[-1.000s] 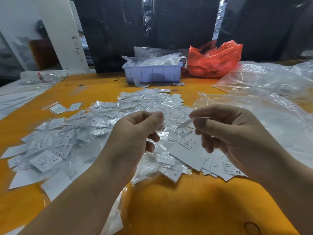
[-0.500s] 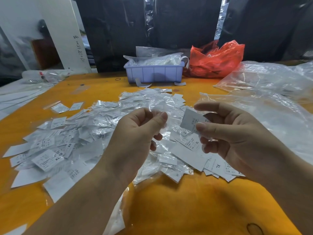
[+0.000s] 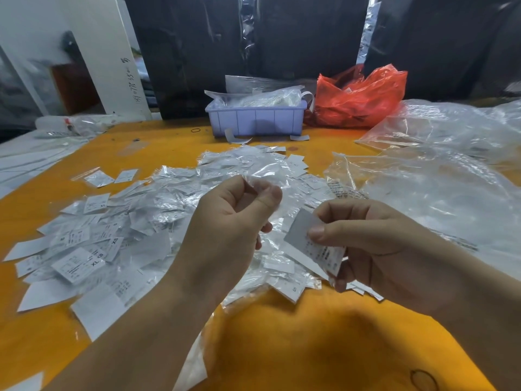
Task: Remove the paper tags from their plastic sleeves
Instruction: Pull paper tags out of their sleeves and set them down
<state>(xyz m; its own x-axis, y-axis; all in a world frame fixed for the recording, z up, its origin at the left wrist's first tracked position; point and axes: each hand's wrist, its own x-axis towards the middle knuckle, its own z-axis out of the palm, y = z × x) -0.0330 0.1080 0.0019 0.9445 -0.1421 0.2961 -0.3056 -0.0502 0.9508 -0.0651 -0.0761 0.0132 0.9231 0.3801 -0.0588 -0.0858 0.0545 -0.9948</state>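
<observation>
A wide heap of white paper tags and clear plastic sleeves (image 3: pixel 135 230) covers the middle of the orange table (image 3: pixel 310 348). Above the heap, my left hand (image 3: pixel 225 230) pinches a thin clear plastic sleeve (image 3: pixel 265 184) between thumb and forefinger. To its right and slightly lower, my right hand (image 3: pixel 377 249) pinches a white paper tag (image 3: pixel 313 244) between thumb and fingers. The tag is out of the sleeve, with a gap between the two. Loose tags marked XL and XS lie at the left of the heap.
A lilac plastic bin (image 3: pixel 255 118) holding bagged tags stands at the back centre, with a red plastic bag (image 3: pixel 358 100) beside it. Large clear plastic bags (image 3: pixel 439 176) spread over the right side. Flat packets (image 3: pixel 31 159) lie at the far left edge.
My right hand has drawn the paper tag out of the sleeve and moved it down and right. My left hand has kept the sleeve and lifted slightly.
</observation>
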